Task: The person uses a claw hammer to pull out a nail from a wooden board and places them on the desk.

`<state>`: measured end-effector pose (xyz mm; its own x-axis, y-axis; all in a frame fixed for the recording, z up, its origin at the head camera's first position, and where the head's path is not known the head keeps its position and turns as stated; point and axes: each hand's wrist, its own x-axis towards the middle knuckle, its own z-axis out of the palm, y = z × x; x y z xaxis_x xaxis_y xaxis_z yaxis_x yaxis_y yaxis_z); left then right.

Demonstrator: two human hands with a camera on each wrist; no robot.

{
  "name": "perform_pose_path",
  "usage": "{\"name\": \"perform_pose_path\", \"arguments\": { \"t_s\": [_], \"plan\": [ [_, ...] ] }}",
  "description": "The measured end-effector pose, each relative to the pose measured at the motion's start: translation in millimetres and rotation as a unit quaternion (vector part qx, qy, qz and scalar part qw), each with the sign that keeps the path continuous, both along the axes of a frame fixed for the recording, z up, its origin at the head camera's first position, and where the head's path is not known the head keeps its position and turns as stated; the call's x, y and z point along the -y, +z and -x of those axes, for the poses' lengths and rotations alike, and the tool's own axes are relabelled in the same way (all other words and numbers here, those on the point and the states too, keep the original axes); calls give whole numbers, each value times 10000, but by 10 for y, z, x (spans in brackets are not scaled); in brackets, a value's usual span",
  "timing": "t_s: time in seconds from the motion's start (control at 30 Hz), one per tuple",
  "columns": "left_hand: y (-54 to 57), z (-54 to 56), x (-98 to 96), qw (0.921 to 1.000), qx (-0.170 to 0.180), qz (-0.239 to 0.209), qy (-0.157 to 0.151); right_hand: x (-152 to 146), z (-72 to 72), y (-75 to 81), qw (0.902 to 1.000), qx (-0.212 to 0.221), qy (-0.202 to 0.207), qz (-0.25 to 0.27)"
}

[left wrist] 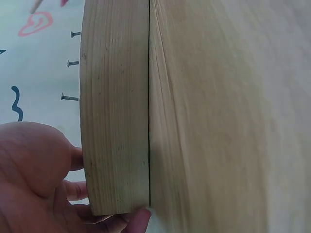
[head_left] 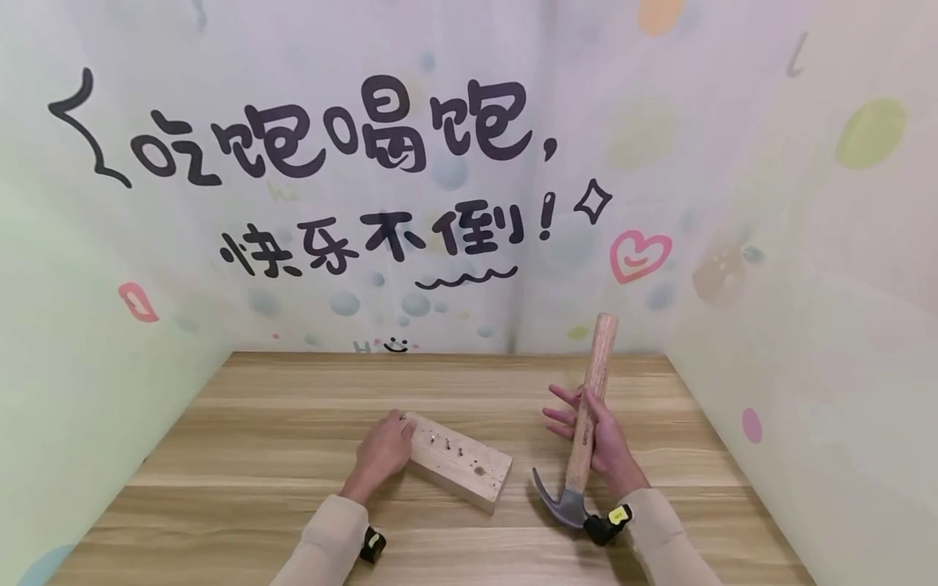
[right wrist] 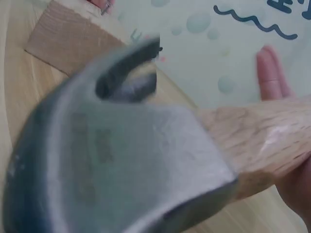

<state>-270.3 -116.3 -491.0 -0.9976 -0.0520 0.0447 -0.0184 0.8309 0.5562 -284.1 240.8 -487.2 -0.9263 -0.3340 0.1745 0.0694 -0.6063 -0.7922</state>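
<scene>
Claw hammer is in your right hand, its handle held between thumb and outstretched fingers. Its long axis points away from you, head nearest your wrist, claws turned left toward the wooden block. That block lies on the table, left of the hammer and apart, its free end slanting toward you; your left hand, the nearer, grips the other end. Three nails project from its top. Handle marking: illegible. Wall lettering reads "吃饱喝饱,快乐不倒!"
</scene>
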Motion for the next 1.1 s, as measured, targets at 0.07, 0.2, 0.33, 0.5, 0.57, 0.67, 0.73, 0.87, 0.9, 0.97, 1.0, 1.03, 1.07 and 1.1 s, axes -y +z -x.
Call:
{"name": "perform_pose_path", "arguments": {
  "t_s": [0.07, 0.2, 0.33, 0.5, 0.57, 0.67, 0.73, 0.87, 0.9, 0.97, 1.0, 1.03, 1.07, 1.1],
  "plan": [
    [-8, 22, -21, 10000, -25, 1, -13, 3, -12, 5, 10000, -23, -26, 13],
    [-19, 63, -54, 10000, -6, 12, -34, 31, -18, -1, 9992, -63, -341, -202],
    [-23, 102, -99, 9999, -31, -27, -95, 82, -31, 24, 9967, -44, -708, -404],
    [-21, 135, -161, 9996, -100, -133, -216, 169, -94, 141, 9909, 195, -1146, -684],
    [-25, 148, -183, 9994, -148, -158, -268, 201, -122, 204, 9880, 218, -1282, -833],
    [-32, 164, -207, 9988, -216, -252, -371, 253, -152, 307, 9858, 84, -1324, -1034],
    [-42, 178, -223, 9982, -276, -294, -440, 292, -164, 374, 9854, -60, -1255, -1148],
    [-54, 214, -269, 9970, -371, -328, -596, 393, -185, 504, 9848, -395, -936, -1410],
    [-57, 222, -281, 9968, -392, -315, -624, 424, -190, 534, 9840, -475, -842, -1498],
    [-64, 237, -307, 9966, -392, -274, -672, 492, -198, 592, 9809, -658, -651, -1712],
    [-66, 242, -321, 9966, -397, -244, -686, 529, -202, 622, 9788, -753, -550, -1826],
    [-66, 248, -332, 9965, -416, -202, -702, 566, -207, 650, 9767, -832, -432, -1931],
    [-68, 255, -347, 9964, -426, -155, -715, 604, -210, 678, 9742, -912, -319, -2041],
    [-63, 257, -360, 9962, -443, -121, -735, 642, -214, 705, 9722, -954, -203, -2127]
  ]
}}
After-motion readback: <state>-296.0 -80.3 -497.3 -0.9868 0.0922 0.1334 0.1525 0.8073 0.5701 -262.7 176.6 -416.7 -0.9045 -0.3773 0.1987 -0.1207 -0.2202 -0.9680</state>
